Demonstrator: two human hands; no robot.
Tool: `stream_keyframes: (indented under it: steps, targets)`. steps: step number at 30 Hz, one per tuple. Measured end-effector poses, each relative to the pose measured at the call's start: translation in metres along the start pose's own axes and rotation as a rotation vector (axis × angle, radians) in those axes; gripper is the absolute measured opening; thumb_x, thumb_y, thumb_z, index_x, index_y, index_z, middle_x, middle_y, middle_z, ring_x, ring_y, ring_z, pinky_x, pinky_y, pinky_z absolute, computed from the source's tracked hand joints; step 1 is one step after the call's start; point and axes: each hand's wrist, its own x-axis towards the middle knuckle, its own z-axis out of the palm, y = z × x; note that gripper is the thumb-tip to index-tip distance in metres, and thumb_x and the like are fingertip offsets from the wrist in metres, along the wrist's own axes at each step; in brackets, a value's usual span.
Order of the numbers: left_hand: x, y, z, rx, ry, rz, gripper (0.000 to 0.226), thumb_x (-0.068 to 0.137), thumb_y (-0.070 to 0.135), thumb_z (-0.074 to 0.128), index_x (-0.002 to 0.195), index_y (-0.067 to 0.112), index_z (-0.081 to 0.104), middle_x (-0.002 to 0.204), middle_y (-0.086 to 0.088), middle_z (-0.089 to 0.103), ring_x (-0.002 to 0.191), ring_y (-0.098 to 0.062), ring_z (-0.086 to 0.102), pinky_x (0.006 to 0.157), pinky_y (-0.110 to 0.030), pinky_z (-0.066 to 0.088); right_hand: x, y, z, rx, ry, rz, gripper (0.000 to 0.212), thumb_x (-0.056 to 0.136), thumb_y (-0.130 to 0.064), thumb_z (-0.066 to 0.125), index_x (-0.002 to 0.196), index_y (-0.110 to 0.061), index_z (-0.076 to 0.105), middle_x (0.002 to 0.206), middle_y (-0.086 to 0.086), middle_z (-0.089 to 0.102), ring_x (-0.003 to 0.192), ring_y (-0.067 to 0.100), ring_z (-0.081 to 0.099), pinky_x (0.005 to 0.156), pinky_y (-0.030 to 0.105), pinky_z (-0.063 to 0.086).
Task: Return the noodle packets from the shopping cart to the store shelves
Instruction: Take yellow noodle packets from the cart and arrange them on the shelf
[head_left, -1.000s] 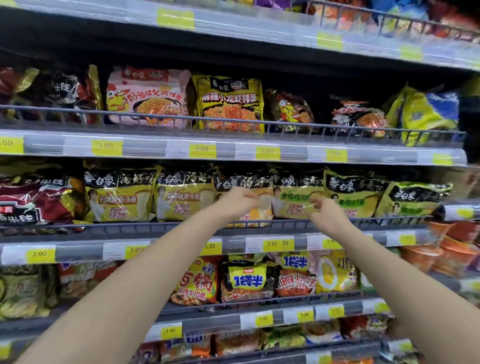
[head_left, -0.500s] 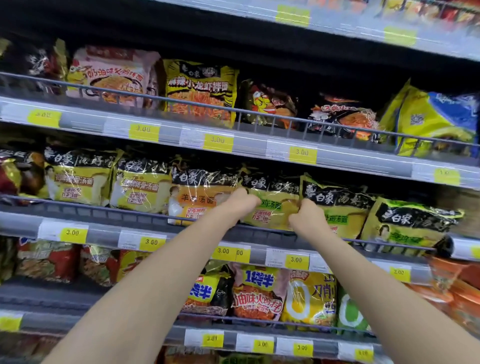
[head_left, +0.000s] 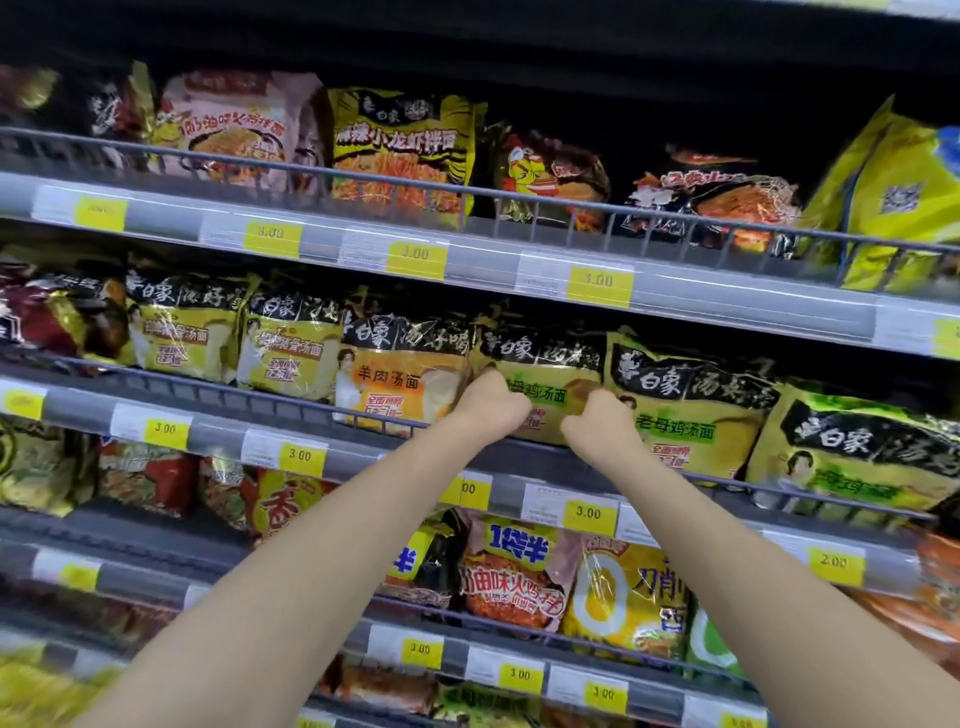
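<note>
We see bright, even store light on the packet fronts, with white glare streaking the clear wrappers (head_left: 597, 566) and the plastic price rails (head_left: 467, 260). The recess above the top row of packets (head_left: 571, 67) falls into deep shadow. The wide lens bows the shelves toward the edges, and motion blur smears the lower left corner (head_left: 47, 686) and the left margin.

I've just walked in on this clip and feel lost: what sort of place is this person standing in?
Most likely a shop's instant noodle aisle. Tiered shelves with wire rails hold rows of noodle packets, yellow price tags line each edge, and the left hand and right hand are on a green-labelled packet.
</note>
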Motion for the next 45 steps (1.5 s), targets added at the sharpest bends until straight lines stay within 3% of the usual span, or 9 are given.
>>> stream_keyframes:
  steps: [5,8,13,17,22,26,30,37,45]
  targets:
    - [0.004,0.003,0.000,-0.027,-0.028,-0.010,0.018,0.086,0.017,0.053,0.076,0.013,0.039,0.075,-0.001,0.041,0.063,-0.011,0.038,0.061,-0.029,0.033,-0.007,-0.003,-0.011,-0.041,-0.004,-0.027,0.003,0.084,-0.003,0.047,0.082,-0.002,0.049,0.067,0.007,0.047,0.057,0.020,0.042,0.045,0.025,0.030]
    - [0.002,0.011,0.000,-0.028,-0.020,-0.018,0.027,0.087,0.015,0.053,0.067,0.015,0.036,0.068,0.000,0.038,0.058,-0.012,0.037,0.052,-0.027,0.030,-0.012,0.000,-0.024,-0.063,0.025,-0.020,0.016,0.081,-0.001,0.046,0.065,-0.005,0.046,0.060,0.006,0.045,0.051,0.018,0.040,0.044,0.022,0.029]
    - [-0.009,0.035,0.012,0.034,-0.047,0.024,0.012,0.087,0.013,0.050,0.095,0.006,0.045,0.067,-0.001,0.043,0.058,-0.011,0.040,0.049,-0.023,0.032,-0.034,0.035,-0.054,-0.262,0.187,0.067,0.007,0.085,-0.010,0.051,0.089,-0.005,0.055,0.078,0.010,0.055,0.069,0.028,0.051,0.058,0.028,0.038]
    - [-0.017,0.063,0.034,-0.010,-0.228,0.171,0.050,0.088,0.014,0.052,0.134,0.002,0.037,0.084,-0.001,0.051,0.064,-0.012,0.046,0.054,-0.024,0.036,-0.044,0.062,-0.075,-0.411,0.276,0.140,0.012,0.088,-0.014,0.054,0.083,-0.007,0.047,0.093,0.015,0.062,0.074,0.030,0.050,0.066,0.031,0.038]
    - [-0.020,0.078,0.058,-0.035,-0.358,0.180,0.069,0.090,0.016,0.053,0.147,0.003,0.015,0.097,0.000,0.045,0.070,-0.004,0.038,0.058,-0.021,0.032,-0.041,0.074,-0.073,-0.435,0.237,0.142,0.022,0.091,-0.017,0.049,0.111,-0.007,0.049,0.107,0.016,0.064,0.097,0.034,0.057,0.086,0.041,0.042]
    - [-0.017,0.076,0.062,-0.065,-0.341,0.182,0.073,0.089,0.014,0.055,0.147,0.005,0.013,0.150,-0.012,0.029,0.126,-0.023,0.041,0.089,-0.030,0.038,-0.036,0.074,-0.068,-0.409,0.207,0.122,0.042,0.090,-0.012,0.046,0.131,-0.010,0.043,0.111,0.016,0.064,0.095,0.033,0.060,0.070,0.035,0.044]
    - [-0.016,0.073,0.060,-0.131,-0.354,0.192,0.072,0.089,0.013,0.056,0.147,0.006,0.015,0.154,-0.012,0.022,0.137,-0.026,0.030,0.107,-0.036,0.031,-0.032,0.071,-0.067,-0.410,0.206,0.127,0.037,0.089,-0.010,0.045,0.126,-0.010,0.046,0.111,0.016,0.063,0.086,0.030,0.056,0.066,0.032,0.041]
    - [-0.021,0.062,0.041,-0.138,-0.330,0.267,0.056,0.089,0.017,0.056,0.141,0.005,0.036,0.143,-0.010,0.042,0.126,-0.023,0.043,0.099,-0.028,0.036,-0.042,0.063,-0.064,-0.423,0.288,0.063,0.038,0.089,-0.013,0.046,0.127,-0.015,0.050,0.106,0.015,0.067,0.079,0.030,0.056,0.065,0.031,0.040]
    - [-0.058,-0.026,-0.039,-0.205,-0.272,0.345,0.014,0.092,0.013,0.052,0.095,0.018,0.065,0.093,0.001,0.066,0.087,-0.015,0.066,0.089,-0.038,0.052,-0.087,-0.004,0.000,-0.352,0.334,-0.224,0.025,0.092,-0.024,0.045,0.109,-0.022,0.064,0.096,0.004,0.073,0.087,0.031,0.064,0.062,0.032,0.046]
